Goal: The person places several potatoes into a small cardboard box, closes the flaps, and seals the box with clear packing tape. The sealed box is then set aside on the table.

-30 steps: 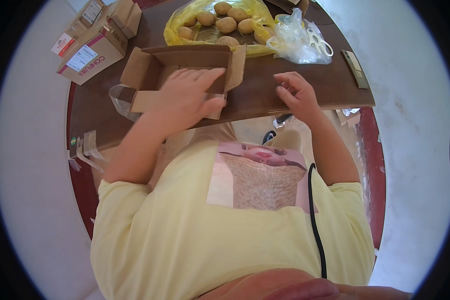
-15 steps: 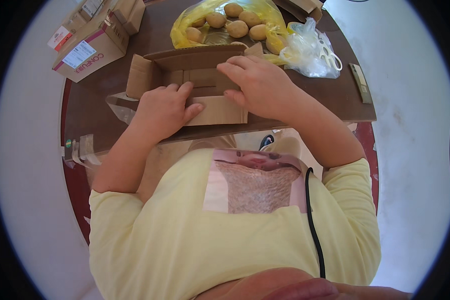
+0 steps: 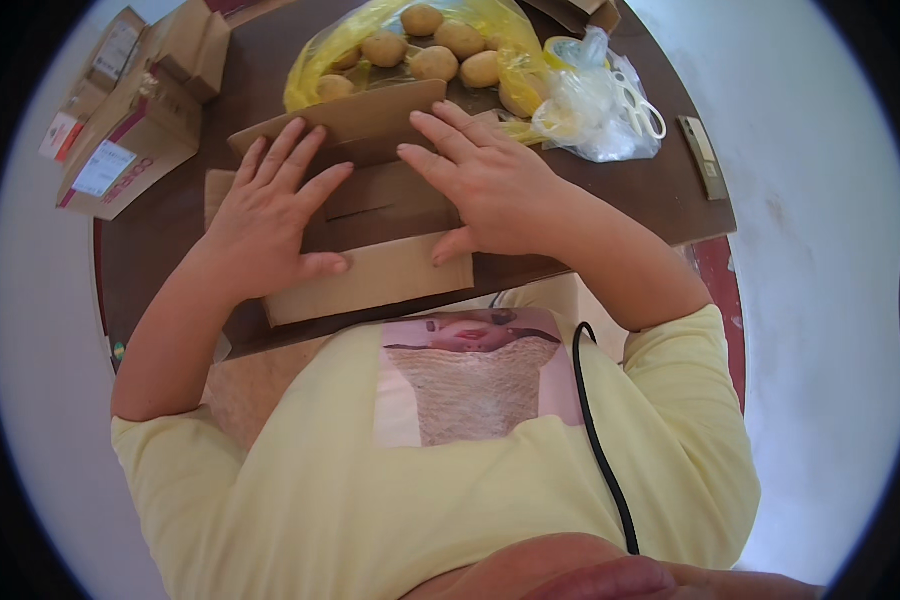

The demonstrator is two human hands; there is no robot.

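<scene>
An open brown cardboard box (image 3: 370, 272) lies at the near edge of the table, its flaps spread toward and away from me. My left hand (image 3: 270, 215) rests over its left side with fingers spread, fingertips at the raised far flap and thumb near the front panel. Over the right side is my right hand (image 3: 495, 185), fingers also apart, its thumb by the front panel's right end. The box shows no contents in the visible part; both hands hide its side walls.
Behind the box, a yellow plastic bag (image 3: 315, 62) lies open around several potatoes (image 3: 434, 63). To its right are a clear plastic bag (image 3: 595, 125) and white-handled scissors (image 3: 642, 108). Closed cartons (image 3: 135, 150) stand at the left; a slim flat object (image 3: 703, 158) lies near the right edge.
The box's far flap has risen and its front panel has tilted outward toward me. My left hand has moved left, and the fingers of both hands have spread wider. The view has shifted slightly.
</scene>
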